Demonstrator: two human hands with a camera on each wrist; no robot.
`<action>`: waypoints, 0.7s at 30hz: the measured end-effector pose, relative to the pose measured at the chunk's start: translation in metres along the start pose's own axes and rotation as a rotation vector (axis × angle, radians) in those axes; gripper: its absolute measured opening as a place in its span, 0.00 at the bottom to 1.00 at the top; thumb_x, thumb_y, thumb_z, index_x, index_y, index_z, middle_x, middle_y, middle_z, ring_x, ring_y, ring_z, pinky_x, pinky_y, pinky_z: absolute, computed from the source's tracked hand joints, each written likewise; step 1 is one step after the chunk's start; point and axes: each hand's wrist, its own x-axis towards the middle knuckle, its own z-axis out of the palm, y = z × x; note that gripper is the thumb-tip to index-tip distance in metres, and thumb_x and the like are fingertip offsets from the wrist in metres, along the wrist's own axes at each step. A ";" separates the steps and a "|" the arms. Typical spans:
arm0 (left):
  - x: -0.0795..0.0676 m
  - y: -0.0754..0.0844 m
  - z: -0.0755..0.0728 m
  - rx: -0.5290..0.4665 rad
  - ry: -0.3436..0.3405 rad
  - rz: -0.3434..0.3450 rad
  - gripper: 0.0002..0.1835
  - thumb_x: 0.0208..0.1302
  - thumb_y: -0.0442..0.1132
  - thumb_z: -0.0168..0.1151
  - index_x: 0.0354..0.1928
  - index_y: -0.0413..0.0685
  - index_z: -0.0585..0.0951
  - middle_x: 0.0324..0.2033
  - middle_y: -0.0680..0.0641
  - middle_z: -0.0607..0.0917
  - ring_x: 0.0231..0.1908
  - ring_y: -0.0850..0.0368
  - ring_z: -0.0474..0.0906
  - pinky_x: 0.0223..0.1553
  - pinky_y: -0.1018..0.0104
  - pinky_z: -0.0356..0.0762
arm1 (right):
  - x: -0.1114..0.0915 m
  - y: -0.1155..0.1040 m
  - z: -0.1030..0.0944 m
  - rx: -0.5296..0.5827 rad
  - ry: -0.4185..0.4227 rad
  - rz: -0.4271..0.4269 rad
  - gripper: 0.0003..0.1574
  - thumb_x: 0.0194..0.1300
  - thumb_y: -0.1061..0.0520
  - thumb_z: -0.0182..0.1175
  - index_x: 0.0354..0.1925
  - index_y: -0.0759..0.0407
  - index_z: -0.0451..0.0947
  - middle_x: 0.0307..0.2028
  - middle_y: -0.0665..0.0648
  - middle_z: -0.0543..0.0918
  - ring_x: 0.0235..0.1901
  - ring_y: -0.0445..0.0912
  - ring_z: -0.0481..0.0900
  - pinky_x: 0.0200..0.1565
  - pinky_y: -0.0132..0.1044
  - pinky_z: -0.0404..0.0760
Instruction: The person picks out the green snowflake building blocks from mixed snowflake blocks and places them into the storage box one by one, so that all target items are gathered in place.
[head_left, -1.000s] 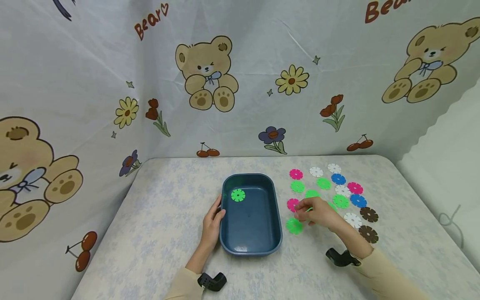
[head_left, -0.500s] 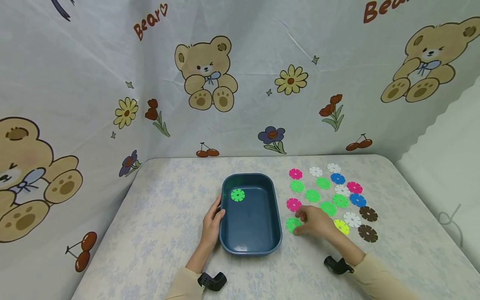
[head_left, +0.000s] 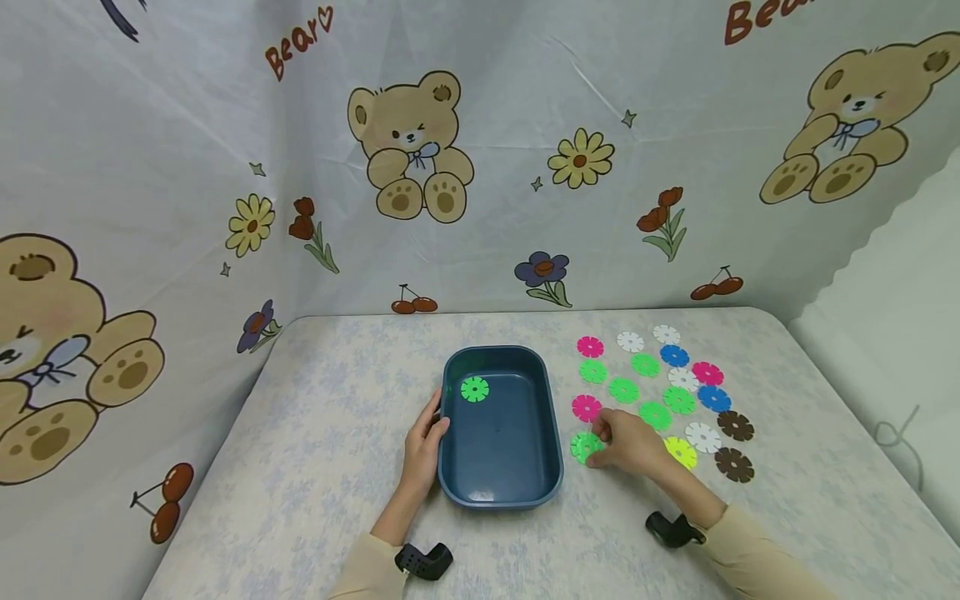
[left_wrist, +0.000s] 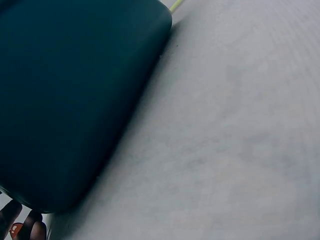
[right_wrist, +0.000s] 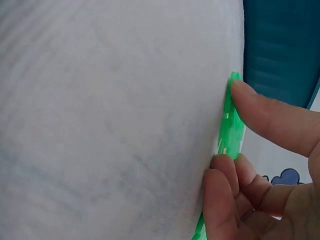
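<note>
In the head view my left hand (head_left: 422, 446) holds the left side of a dark blue plastic tub (head_left: 501, 507), its thumb at the rim. Fingertips (left_wrist: 35, 222) show at the tub's lower corner in the left wrist view. Inside the tub lies one green notched building disc (head_left: 475, 389). To the right, my right hand (head_left: 633, 444) pinches another green building disc (right_wrist: 231, 120) by its edge, between thumb (right_wrist: 265, 117) and fingers. That disc lies at the table surface, beside the tub's right wall. A pink building disc (head_left: 586, 408) lies just behind it.
Several more discs lie spread on the right of the table (head_left: 337, 417): green (head_left: 623, 390), white (head_left: 702, 437), blue (head_left: 713, 398), yellow (head_left: 681, 452) and brown (head_left: 734, 465). A bear-print cloth (head_left: 495, 242) hangs behind the table.
My right hand has come down and slightly toward me, from above the discs onto the nearest green building disc. The left hand and the tub stay where they were.
</note>
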 end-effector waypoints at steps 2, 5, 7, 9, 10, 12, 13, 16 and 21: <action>0.000 0.000 0.000 0.001 -0.002 -0.003 0.27 0.75 0.39 0.48 0.74 0.52 0.63 0.72 0.46 0.66 0.65 0.44 0.67 0.59 0.70 0.67 | 0.000 0.001 -0.001 0.028 -0.008 -0.014 0.20 0.46 0.59 0.76 0.31 0.60 0.73 0.25 0.52 0.72 0.27 0.45 0.68 0.29 0.37 0.66; 0.000 0.000 0.000 0.004 0.000 -0.006 0.27 0.75 0.39 0.48 0.74 0.53 0.63 0.72 0.46 0.66 0.65 0.45 0.68 0.59 0.70 0.67 | 0.001 0.004 -0.004 0.103 -0.034 -0.035 0.14 0.52 0.64 0.71 0.32 0.61 0.73 0.24 0.53 0.72 0.26 0.45 0.69 0.29 0.35 0.69; 0.000 -0.001 0.000 0.002 0.000 -0.006 0.27 0.75 0.39 0.48 0.74 0.54 0.63 0.72 0.46 0.66 0.65 0.45 0.68 0.59 0.70 0.67 | 0.002 0.007 -0.006 0.178 -0.073 -0.043 0.10 0.56 0.67 0.67 0.33 0.63 0.73 0.24 0.53 0.72 0.25 0.44 0.73 0.29 0.34 0.73; 0.000 -0.001 0.000 0.001 0.002 -0.005 0.27 0.75 0.39 0.48 0.74 0.54 0.63 0.71 0.46 0.66 0.65 0.45 0.68 0.58 0.69 0.68 | 0.002 0.009 -0.009 0.257 -0.113 -0.048 0.07 0.59 0.70 0.62 0.34 0.66 0.73 0.24 0.55 0.73 0.24 0.45 0.77 0.28 0.35 0.78; 0.000 -0.001 0.000 0.000 0.002 -0.004 0.27 0.75 0.39 0.48 0.74 0.54 0.64 0.71 0.46 0.67 0.65 0.45 0.68 0.58 0.69 0.68 | 0.003 0.010 -0.010 0.290 -0.130 -0.051 0.05 0.60 0.71 0.60 0.35 0.67 0.74 0.24 0.55 0.74 0.23 0.46 0.79 0.28 0.36 0.80; 0.000 -0.001 0.000 -0.001 0.003 -0.007 0.27 0.75 0.39 0.48 0.74 0.55 0.64 0.71 0.46 0.67 0.65 0.45 0.69 0.58 0.68 0.68 | 0.003 0.011 -0.014 0.335 -0.153 -0.053 0.04 0.62 0.71 0.58 0.37 0.69 0.74 0.24 0.56 0.75 0.23 0.48 0.81 0.28 0.39 0.81; 0.000 -0.001 0.000 -0.002 0.004 -0.007 0.27 0.74 0.39 0.48 0.74 0.54 0.64 0.71 0.46 0.67 0.64 0.45 0.69 0.58 0.67 0.68 | 0.004 0.011 -0.016 0.347 -0.156 -0.056 0.04 0.63 0.71 0.57 0.38 0.69 0.74 0.24 0.57 0.76 0.24 0.49 0.82 0.29 0.40 0.82; 0.000 -0.001 0.001 -0.001 0.006 -0.012 0.27 0.74 0.39 0.48 0.73 0.55 0.64 0.71 0.46 0.67 0.65 0.45 0.68 0.59 0.67 0.68 | 0.006 0.009 -0.023 0.365 -0.134 -0.060 0.05 0.64 0.70 0.56 0.40 0.70 0.75 0.25 0.58 0.78 0.25 0.51 0.83 0.29 0.41 0.82; 0.000 0.000 0.000 -0.007 0.005 -0.002 0.27 0.74 0.38 0.48 0.73 0.53 0.64 0.72 0.46 0.66 0.65 0.44 0.68 0.59 0.70 0.67 | 0.015 -0.001 -0.034 0.423 -0.073 -0.065 0.12 0.65 0.67 0.57 0.46 0.71 0.76 0.29 0.60 0.79 0.26 0.55 0.84 0.30 0.42 0.84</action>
